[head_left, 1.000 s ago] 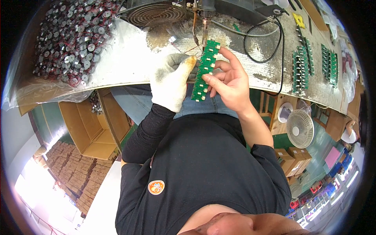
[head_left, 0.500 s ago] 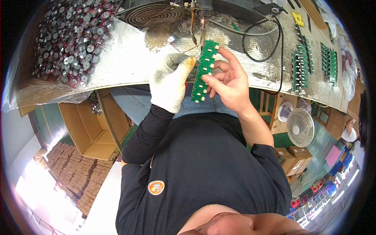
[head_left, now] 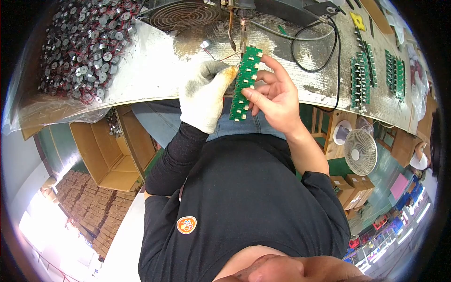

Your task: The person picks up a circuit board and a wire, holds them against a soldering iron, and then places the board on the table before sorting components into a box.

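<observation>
A long green circuit board (head_left: pixel 245 84) with small white connectors stands tilted upright in front of me. My right hand (head_left: pixel 277 96), bare, grips it by its right edge, thumb on the face and fingers behind. On its left edge, my left hand (head_left: pixel 206 91), in a white glove with a stained thumb, is closed in a pinch; thin wires appear to run into it, though its fingertips partly hide them. Those wires (head_left: pixel 229 58) lead from a small round motor (head_left: pixel 206 44) lying on the bench. Just above the board's top hangs a soldering iron (head_left: pixel 243 35), its tip hidden behind the board.
A heap of small motors (head_left: pixel 89 51) with red wires covers the bench's left. A round fan grille (head_left: pixel 185 18) and a thin metal tube (head_left: pixel 231 35) sit at the back. A black cable (head_left: pixel 338 61) loops right of centre, before rows of finished-looking boards (head_left: pixel 360 82). Cardboard boxes (head_left: pixel 112 160) stand below left.
The board and both hands have shifted very slightly upward. Both grips look the same, and the motor has barely moved.
</observation>
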A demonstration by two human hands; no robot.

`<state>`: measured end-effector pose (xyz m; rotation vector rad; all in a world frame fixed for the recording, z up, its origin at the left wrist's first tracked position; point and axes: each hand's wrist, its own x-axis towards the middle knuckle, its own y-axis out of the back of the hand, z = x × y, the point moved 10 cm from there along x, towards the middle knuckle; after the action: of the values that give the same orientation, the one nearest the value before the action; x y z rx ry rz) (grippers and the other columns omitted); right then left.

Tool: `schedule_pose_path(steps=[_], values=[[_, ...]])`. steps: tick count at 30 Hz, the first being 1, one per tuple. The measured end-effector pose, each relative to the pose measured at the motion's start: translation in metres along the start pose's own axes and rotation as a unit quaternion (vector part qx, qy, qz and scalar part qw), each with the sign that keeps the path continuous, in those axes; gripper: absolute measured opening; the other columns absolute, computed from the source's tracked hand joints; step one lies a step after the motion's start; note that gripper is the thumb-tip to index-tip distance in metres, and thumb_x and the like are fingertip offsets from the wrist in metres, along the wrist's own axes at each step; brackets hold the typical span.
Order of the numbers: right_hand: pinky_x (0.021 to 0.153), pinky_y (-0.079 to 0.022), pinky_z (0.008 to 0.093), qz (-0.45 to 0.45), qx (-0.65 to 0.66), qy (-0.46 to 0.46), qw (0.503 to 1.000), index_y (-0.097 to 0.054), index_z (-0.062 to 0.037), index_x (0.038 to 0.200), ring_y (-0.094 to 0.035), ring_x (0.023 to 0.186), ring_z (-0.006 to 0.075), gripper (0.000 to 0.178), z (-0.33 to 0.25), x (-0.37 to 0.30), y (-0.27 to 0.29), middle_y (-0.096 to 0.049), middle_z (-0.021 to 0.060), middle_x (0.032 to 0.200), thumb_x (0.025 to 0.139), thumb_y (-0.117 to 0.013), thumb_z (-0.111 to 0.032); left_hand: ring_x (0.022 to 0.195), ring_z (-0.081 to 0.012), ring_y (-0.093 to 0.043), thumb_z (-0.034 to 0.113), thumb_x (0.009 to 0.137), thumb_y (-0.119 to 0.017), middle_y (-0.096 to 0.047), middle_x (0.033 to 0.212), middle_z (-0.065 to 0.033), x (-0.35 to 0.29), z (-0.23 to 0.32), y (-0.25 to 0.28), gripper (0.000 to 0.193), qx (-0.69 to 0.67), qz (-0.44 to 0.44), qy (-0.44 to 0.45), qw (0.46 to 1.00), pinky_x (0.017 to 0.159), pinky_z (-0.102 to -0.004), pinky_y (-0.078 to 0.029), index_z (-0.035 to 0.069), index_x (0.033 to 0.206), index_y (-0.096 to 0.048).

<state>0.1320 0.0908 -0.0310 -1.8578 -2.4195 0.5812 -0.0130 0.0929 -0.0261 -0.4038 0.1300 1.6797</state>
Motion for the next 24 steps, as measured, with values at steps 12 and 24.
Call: schedule_pose_path(steps=[12,24], values=[[0.047,-0.048,0.0207,0.006,-0.003,0.005,1.0,-0.027,-0.0015,0.14,-0.063,0.069,0.0128,0.069,-0.004,0.002,-0.001,-0.061,0.0159,0.102,0.083,-0.064,0.005,0.074,-0.0104,-0.061,0.013,0.089,-0.062,-0.065,0.084,-0.0054,0.002,0.009,0.0,0.016,0.061,-0.001,-0.022,0.998,0.066,-0.0231,-0.047,-0.001,0.095,-0.064],[0.046,-0.049,0.0213,0.016,-0.011,-0.008,1.0,-0.027,0.0005,0.14,-0.063,0.063,0.0137,0.067,0.0,-0.001,0.002,-0.062,0.0165,0.099,0.083,-0.062,0.009,0.072,-0.0106,-0.061,0.015,0.088,-0.064,-0.065,0.084,-0.0055,0.003,-0.012,0.001,0.018,0.022,0.007,0.03,0.999,0.065,-0.0234,-0.048,-0.001,0.095,-0.063]])
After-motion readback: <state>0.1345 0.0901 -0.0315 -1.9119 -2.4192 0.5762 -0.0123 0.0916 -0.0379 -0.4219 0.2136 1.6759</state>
